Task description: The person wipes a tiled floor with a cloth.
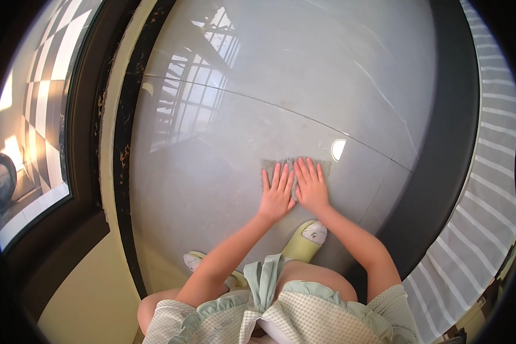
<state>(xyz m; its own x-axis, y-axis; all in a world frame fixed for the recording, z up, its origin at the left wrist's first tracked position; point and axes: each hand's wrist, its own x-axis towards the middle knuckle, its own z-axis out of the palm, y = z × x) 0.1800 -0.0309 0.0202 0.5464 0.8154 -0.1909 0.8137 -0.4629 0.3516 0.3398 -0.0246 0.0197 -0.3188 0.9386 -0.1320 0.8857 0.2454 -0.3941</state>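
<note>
A grey cloth [268, 165] lies spread on the glossy grey tiled floor [212, 195], just ahead of my feet. My left hand [277, 194] rests flat on the cloth's left part, its fingers stretched out and pointing away from me. Beside it my right hand [312, 188] presses flat on the right part, fingers also straight. The two thumbs come close together over the middle. Most of the cloth is hidden under both hands; its far corners and a strip between the hands show.
Pale green slippers [301, 245] are on my feet close behind the hands. A dark bed frame [456, 103] with a grey-and-white striped cover [493, 155] runs along the right. On the left stand a black baseboard [124, 137] and a dark-framed glass opening [83, 114].
</note>
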